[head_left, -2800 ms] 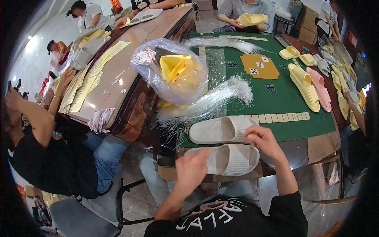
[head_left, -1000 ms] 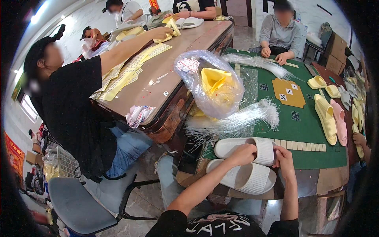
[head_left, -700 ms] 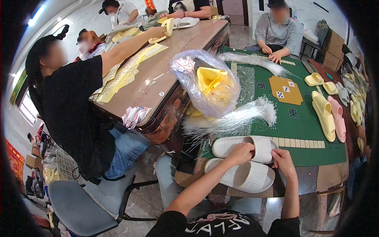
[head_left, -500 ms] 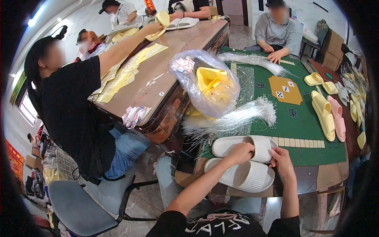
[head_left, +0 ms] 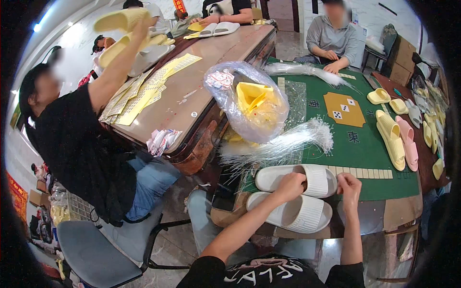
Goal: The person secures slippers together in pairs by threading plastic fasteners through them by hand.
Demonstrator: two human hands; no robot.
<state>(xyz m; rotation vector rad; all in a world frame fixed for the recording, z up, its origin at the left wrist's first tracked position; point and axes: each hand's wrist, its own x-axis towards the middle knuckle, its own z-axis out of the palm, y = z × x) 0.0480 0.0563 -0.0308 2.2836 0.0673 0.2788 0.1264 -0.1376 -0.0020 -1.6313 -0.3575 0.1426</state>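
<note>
White slipper (head_left: 307,180) strap between both hands' fingers (head_left: 294,181).

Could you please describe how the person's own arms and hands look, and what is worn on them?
Both forearms are bare. The left hand and right hand wear no gloves, and no rings or watch can be seen. Short black sleeves of a T-shirt with pale chest lettering cover only the upper arms.

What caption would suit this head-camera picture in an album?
Both hands, left hand and right hand, rest on a pair of white slippers at a green table.
</note>
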